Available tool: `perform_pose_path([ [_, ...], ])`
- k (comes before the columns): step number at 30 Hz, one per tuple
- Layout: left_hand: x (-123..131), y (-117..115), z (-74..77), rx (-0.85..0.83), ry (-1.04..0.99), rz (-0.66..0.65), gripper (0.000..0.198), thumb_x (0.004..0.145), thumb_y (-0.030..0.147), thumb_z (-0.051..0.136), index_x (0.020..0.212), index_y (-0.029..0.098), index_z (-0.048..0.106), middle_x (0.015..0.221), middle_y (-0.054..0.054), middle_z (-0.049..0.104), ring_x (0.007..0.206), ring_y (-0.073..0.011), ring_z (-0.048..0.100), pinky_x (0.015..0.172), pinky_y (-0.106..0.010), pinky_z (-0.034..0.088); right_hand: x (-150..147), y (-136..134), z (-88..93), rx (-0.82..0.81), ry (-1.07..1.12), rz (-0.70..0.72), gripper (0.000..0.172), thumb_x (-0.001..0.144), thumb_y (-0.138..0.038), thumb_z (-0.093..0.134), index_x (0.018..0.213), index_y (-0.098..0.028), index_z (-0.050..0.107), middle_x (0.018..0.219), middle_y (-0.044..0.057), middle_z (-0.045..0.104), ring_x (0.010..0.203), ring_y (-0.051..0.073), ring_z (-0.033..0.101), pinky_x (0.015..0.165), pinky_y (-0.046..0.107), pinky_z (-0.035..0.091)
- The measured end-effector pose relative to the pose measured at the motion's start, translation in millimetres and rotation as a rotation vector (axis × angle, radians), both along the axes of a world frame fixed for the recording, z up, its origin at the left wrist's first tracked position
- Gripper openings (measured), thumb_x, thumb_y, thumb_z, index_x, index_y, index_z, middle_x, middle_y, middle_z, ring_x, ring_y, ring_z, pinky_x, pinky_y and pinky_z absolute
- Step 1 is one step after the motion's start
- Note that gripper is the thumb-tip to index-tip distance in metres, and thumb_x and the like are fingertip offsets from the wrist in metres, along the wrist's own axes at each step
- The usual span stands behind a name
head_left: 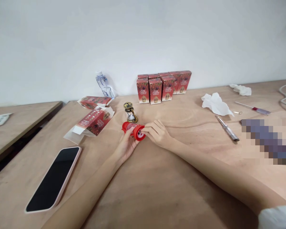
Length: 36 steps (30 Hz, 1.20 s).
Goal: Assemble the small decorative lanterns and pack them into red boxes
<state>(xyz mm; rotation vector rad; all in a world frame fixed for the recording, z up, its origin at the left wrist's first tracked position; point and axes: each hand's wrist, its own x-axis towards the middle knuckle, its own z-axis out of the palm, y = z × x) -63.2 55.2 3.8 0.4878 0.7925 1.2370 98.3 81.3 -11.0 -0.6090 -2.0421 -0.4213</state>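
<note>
My left hand (125, 149) is closed around a small red lantern (126, 125), which lies tilted on its side with its round underside turned towards me. In that underside an opening with small dark and light parts shows. My right hand (157, 133) is at the base's right edge, fingers bent and thumb and fingertips pinched together. Whether a small part sits between those fingertips is hidden. Just behind the red lantern stands a bronze-coloured lantern (130, 114), upright, with a clear middle.
Red printed boxes (155, 92) stand in rows by the wall. On the left are opened boxes (96, 122), a water bottle (104, 84) and a phone (53, 178). Crumpled tissue (215, 103), a clear-handled screwdriver (227, 128) and a purple-handled screwdriver (259, 110) lie right.
</note>
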Motion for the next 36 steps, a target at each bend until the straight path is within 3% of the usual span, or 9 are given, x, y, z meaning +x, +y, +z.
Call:
perform_pose_path([
  [3,0.4,-0.2,1.4,-0.004,0.0,-0.001,0.013,0.088,0.018,0.053,0.09,0.014,0.064,0.09,-0.003,0.069,0.08,-0.0102,0.064,0.085,-0.024,0.054,-0.6,-0.3,0.1,-0.035,0.038,0.037,0.015,0.093,-0.02,0.049,0.085,-0.018,0.061,0.083,0.006,0.068,0.072,0.016,0.057,0.067,0.031,0.04],
  [6,0.9,-0.8,3.4,-0.003,0.026,0.007,0.013,0.088,0.017,0.053,0.09,0.013,0.064,0.09,-0.004,0.07,0.079,-0.0106,0.065,0.086,-0.025,0.054,-2.8,-0.4,-0.2,-0.181,0.172,0.074,0.013,0.092,-0.027,0.052,0.085,-0.018,0.059,0.084,0.006,0.066,0.078,0.017,0.06,0.071,0.032,0.044],
  [10,1.1,-1.6,3.8,0.01,0.069,0.011,0.013,0.089,0.018,0.053,0.091,0.013,0.065,0.092,-0.005,0.071,0.081,-0.0116,0.066,0.086,-0.025,0.055,-7.8,-0.9,0.5,-0.479,0.4,0.192,0.016,0.088,-0.034,0.058,0.091,-0.018,0.057,0.089,0.006,0.066,0.08,0.016,0.061,0.073,0.031,0.05],
  [13,1.0,-1.5,2.6,0.035,0.095,-0.001,0.011,0.087,0.019,0.056,0.092,0.014,0.065,0.096,-0.006,0.071,0.087,-0.0142,0.067,0.087,-0.027,0.055,-11.7,-2.7,1.9,-0.767,0.473,0.297,0.016,0.086,-0.032,0.059,0.094,-0.018,0.058,0.088,0.004,0.067,0.075,0.013,0.063,0.069,0.027,0.051],
  [15,0.9,-1.3,2.0,0.038,0.104,-0.006,0.011,0.087,0.018,0.057,0.092,0.015,0.066,0.097,-0.006,0.071,0.091,-0.0154,0.067,0.088,-0.028,0.055,-13.9,-4.8,2.9,-0.866,0.521,0.314,0.018,0.086,-0.033,0.06,0.095,-0.018,0.058,0.087,0.003,0.068,0.075,0.013,0.063,0.068,0.026,0.05],
  [21,0.6,-1.8,3.4,-0.008,0.081,0.013,0.013,0.088,0.02,0.056,0.093,0.015,0.066,0.097,-0.005,0.071,0.09,-0.015,0.067,0.087,-0.028,0.055,-4.6,-7.6,5.9,-0.707,0.421,0.228,0.019,0.092,-0.032,0.05,0.101,-0.019,0.06,0.096,0.005,0.069,0.084,0.015,0.064,0.076,0.029,0.05],
  [25,0.8,-1.7,7.1,-0.078,0.04,0.046,0.015,0.09,0.02,0.052,0.094,0.013,0.065,0.094,-0.005,0.071,0.087,-0.0142,0.068,0.081,-0.025,0.057,23.4,0.0,1.6,-0.532,0.259,0.038,0.018,0.092,-0.024,0.046,0.102,-0.019,0.06,0.095,0.007,0.068,0.091,0.02,0.061,0.083,0.037,0.048],
  [31,0.4,-1.2,7.5,-0.084,-0.001,0.038,0.015,0.088,0.019,0.053,0.098,0.013,0.064,0.095,-0.006,0.071,0.085,-0.0139,0.068,0.077,-0.024,0.058,56.0,4.8,-9.0,-0.647,-0.019,-0.099,0.028,0.081,-0.021,0.06,0.109,-0.018,0.06,0.102,0.01,0.068,0.101,0.027,0.058,0.088,0.046,0.046],
  [36,-0.6,-1.1,5.9,-0.058,-0.009,0.023,0.014,0.087,0.019,0.056,0.098,0.013,0.063,0.093,-0.006,0.071,0.086,-0.0147,0.069,0.08,-0.025,0.058,58.7,4.6,-11.0,-0.671,-0.044,-0.057,0.011,0.086,-0.025,0.059,0.088,-0.017,0.066,0.088,0.008,0.07,0.087,0.022,0.06,0.082,0.04,0.049],
])
